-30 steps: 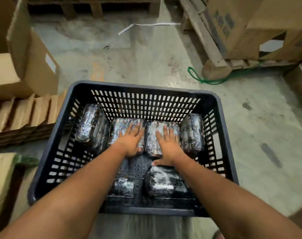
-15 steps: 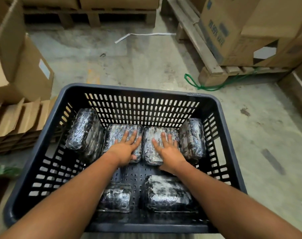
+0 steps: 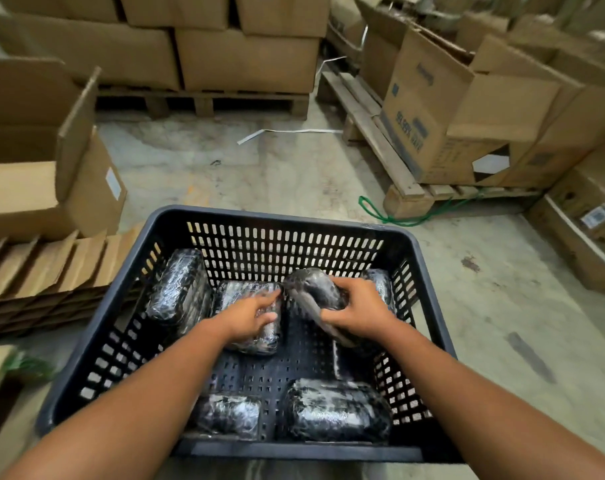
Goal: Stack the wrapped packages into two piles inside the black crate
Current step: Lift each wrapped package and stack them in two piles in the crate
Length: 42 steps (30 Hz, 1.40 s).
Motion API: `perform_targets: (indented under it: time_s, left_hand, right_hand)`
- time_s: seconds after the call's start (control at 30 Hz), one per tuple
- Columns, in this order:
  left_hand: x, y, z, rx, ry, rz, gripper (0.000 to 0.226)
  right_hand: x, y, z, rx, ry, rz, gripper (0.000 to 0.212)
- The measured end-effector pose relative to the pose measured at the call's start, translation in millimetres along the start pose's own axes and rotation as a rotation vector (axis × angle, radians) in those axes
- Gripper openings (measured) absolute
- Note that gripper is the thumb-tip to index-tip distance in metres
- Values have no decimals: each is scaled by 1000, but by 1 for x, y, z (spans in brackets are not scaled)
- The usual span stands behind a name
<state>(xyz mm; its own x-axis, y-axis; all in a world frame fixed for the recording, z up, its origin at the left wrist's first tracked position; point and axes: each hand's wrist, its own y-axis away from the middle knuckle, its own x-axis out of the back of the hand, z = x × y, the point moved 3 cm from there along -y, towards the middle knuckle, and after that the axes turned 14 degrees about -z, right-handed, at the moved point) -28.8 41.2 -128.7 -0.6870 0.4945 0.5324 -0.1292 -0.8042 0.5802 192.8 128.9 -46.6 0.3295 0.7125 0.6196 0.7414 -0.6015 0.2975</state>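
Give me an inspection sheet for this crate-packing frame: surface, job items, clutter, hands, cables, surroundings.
Surface: grey concrete floor, stained.
Job's things: black slotted plastic crate on the floor; six shiny film-wrapped dark packages inside, none stacked yet. One leans at the far left wall, one stands at the far right wall, two lie at the near wall.
Clutter: white strip on the floor.
Grippers: left hand lies flat on a middle package; right hand has its fingers closed on a tilted, blurred package.
Cables: green cord looped by the wooden pallet.
Surroundings: brown cardboard boxes on pallets, flattened cardboard at left.
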Motion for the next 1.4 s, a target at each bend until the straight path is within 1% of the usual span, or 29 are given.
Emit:
perform_targets:
  time_s: [0.07, 0.1, 0.13, 0.2, 0.27, 0.3, 0.33, 0.37, 0.43, 0.5, 0.6, 0.7, 0.73, 0.77, 0.8, 0.87, 0.9, 0.97, 1.03, 1.1, 1.13, 1.2, 1.27, 1.33, 1.4]
  left_hand:
    - [4, 5, 9, -50, 199, 49, 69]
    - [4, 7, 13, -60, 321, 57, 73]
    - [4, 10, 17, -51, 462, 38, 78]
    - [-1, 14, 27, -27, 798, -89, 86]
    - [-7, 14, 39, -105, 1122, -230, 88]
    - [-8, 15, 45, -165, 1244, -245, 87]
    - [-8, 15, 49, -212, 1316, -218, 86]
    - [-5, 15, 51, -241, 1335, -165, 83]
    - [3, 18, 49, -263, 1314, -77, 77]
    - [14, 20, 40, -248, 1315, -44, 77]
    - [20, 21, 31, -242, 1293, -62, 71]
    - [19, 22, 33, -192, 1229, -71, 71]
    - [20, 24, 35, -163, 1158, -67, 77]
    - [24, 26, 38, -141, 1023, -38, 85]
    - [30, 27, 43, -144, 835, 21, 95]
    - [45, 33, 60, -272, 504, 157, 105]
    - [50, 36, 69, -356, 408, 175, 105]
    - [56, 44, 81, -471, 301, 125, 97]
    - [62, 53, 86, -494, 218, 121, 80]
    - [68, 58, 90, -491, 179, 168, 66]
    - [69, 59, 92, -496, 176, 168, 63]
    - [68, 59, 95, -508, 194, 132, 70]
    - [63, 60, 94, -530, 273, 88, 80]
    - [54, 62, 90, -554, 348, 55, 88]
    - [45, 61, 83, -550, 397, 31, 94]
  right_hand:
    - [12, 12, -1, 26, -208, 90, 35]
    - [17, 16, 0, 28, -318, 120, 34]
    - [21, 20, 1, 23, -421, 145, 34]
    - [25, 24, 4, 9, -610, 178, 37]
    - [23, 25, 5, -14, -807, 171, 42]
    - [21, 24, 5, -26, -890, 145, 46]
    - [18, 24, 4, -38, -940, 102, 52]
    - [17, 23, 2, -50, -947, 50, 60]
    - [21, 23, 0, -78, -867, -58, 77]
    - [27, 23, 0, -108, -769, -136, 88]
    - [31, 18, -2, -124, -692, -168, 90]
    - [33, 12, -5, -105, -650, -127, 86]
    - [37, 11, -7, -93, -628, -115, 82]
    - [41, 9, -7, -82, -601, -111, 80]
    - [45, 8, -7, -72, -565, -115, 80]
    - [52, 5, -7, -60, -518, -144, 79]
    - [55, 5, -6, -63, -523, -156, 81]
    - [62, 5, -6, -71, -560, -157, 89]
    - [70, 6, -8, -52, -582, -136, 94]
    - [74, 5, -14, -3, -581, -125, 94]
    - [75, 4, -18, 28, -586, -116, 93]
    - [78, 1, -24, 84, -600, -33, 88]
    - [87, 0, -29, 134, -593, 120, 73]
    - [95, 2, -33, 177, -570, 226, 57]
    - [98, 6, -32, 170, -558, 265, 57]
